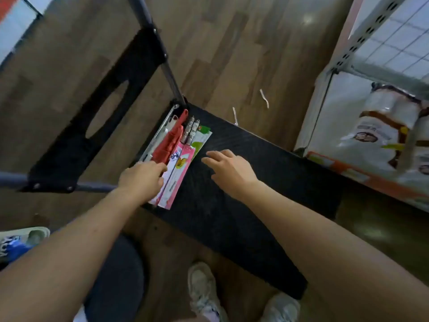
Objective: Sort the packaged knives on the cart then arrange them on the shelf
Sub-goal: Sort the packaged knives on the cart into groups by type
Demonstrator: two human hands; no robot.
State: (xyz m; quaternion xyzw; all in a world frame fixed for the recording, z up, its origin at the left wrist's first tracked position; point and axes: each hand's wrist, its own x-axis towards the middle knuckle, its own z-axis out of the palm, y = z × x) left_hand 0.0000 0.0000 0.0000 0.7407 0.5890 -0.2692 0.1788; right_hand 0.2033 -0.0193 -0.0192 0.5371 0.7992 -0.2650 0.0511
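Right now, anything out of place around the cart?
Two pale scraps lie on the wood floor just beyond the cart and look like torn packaging litter. The knife packs sit bunched and overlapping at the cart's handle end, not yet sorted. Nothing looks spilled or broken.

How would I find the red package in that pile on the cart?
Look at the black cart deck, at its far corner beside the handle post, where the packaged knives lie in a pile. The red package lies between a clear pack on its left and the pink packs on its right. It is the only solid red one.
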